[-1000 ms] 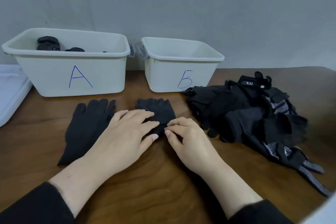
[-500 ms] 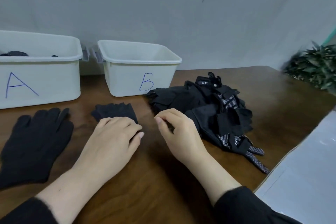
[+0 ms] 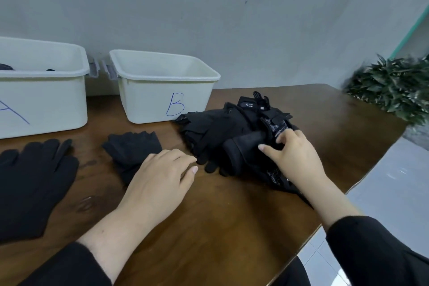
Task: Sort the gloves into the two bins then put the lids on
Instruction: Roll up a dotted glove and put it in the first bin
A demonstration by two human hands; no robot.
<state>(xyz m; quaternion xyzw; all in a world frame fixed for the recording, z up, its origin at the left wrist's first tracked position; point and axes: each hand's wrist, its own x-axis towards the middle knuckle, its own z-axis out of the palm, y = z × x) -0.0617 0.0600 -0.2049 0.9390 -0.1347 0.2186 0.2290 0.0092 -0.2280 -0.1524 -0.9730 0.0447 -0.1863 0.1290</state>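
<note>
- The left hand (image 3: 160, 176) is laid flat and spread, palm down, on the wooden table (image 3: 232, 227); nothing is gripped, though its fingers cover the near end of a small dark glove (image 3: 132, 146).
- A larger black glove (image 3: 32, 183) is seen further to the left of that hand, flat on the table and cut off by the frame edge.
- The right hand (image 3: 294, 158) is placed on the heap of gloves (image 3: 234, 132), fingers loosely curled into the fabric; whether a glove is actually pinched cannot be told.
- Beyond the left hand, bin B (image 3: 162, 86) stands with no lid on it; its floor is hidden by the front wall.
- Bin A (image 3: 41, 90) is cropped at the left, dark items barely showing inside.
</note>
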